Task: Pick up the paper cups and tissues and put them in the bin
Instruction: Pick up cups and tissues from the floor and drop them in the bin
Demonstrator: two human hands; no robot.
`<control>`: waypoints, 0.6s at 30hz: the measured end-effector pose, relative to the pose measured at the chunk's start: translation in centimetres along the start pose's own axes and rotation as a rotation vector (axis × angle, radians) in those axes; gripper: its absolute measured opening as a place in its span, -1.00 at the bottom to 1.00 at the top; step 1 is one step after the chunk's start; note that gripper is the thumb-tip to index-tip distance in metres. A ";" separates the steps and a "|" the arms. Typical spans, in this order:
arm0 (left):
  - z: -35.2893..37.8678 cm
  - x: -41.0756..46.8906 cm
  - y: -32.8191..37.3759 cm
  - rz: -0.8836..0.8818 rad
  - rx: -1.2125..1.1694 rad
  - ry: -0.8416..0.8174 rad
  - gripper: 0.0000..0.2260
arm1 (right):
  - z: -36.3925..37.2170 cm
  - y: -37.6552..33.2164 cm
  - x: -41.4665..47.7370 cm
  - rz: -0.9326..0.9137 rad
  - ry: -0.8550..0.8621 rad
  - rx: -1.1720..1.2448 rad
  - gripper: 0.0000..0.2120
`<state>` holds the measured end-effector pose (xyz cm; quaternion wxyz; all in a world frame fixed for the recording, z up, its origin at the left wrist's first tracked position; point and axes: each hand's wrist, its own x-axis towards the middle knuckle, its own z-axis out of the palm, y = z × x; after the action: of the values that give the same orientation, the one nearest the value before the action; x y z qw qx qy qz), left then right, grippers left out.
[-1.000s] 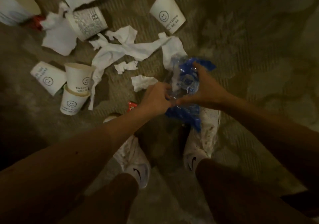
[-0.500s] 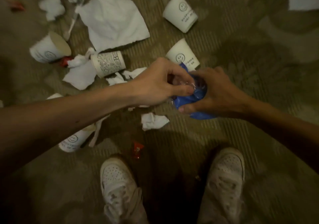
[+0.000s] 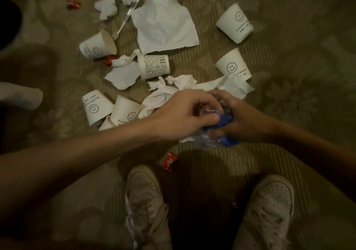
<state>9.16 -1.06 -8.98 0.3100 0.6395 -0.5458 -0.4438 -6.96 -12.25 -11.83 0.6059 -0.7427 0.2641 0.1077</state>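
On the floor (image 3: 289, 99): cups (image 3: 234, 23) and tissues (image 3: 163, 22) lie scattered.
Fingers: left hand (image 3: 181, 115) and right hand (image 3: 244, 118) clamp the bag (image 3: 228, 141).
Change: bag, earlier stretched, is bunched low over tissues; collecting not begun.

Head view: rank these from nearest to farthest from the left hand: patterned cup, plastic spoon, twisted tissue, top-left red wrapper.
1. twisted tissue, just beyond the left hand
2. patterned cup, centre, farther out
3. plastic spoon, upper left
4. top-left red wrapper, far corner
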 end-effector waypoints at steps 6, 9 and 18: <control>2.2 -4.3 -3.3 0.050 0.070 0.243 -0.63 | -0.7 1.2 1.2 0.024 0.060 -0.206 -0.81; 3.1 -6.1 -5.6 -0.152 0.228 0.138 -0.67 | -0.9 1.3 1.0 0.024 0.083 -0.231 -0.91; 4.5 -7.3 -12.0 -0.022 0.734 -0.404 -0.70 | -1.3 2.1 0.7 0.146 0.134 -0.109 -0.82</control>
<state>10.11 8.94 -19.75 -0.0566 0.6135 -0.7106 -0.3399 -7.69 -13.93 -13.65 0.5359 -0.7589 0.3513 0.1159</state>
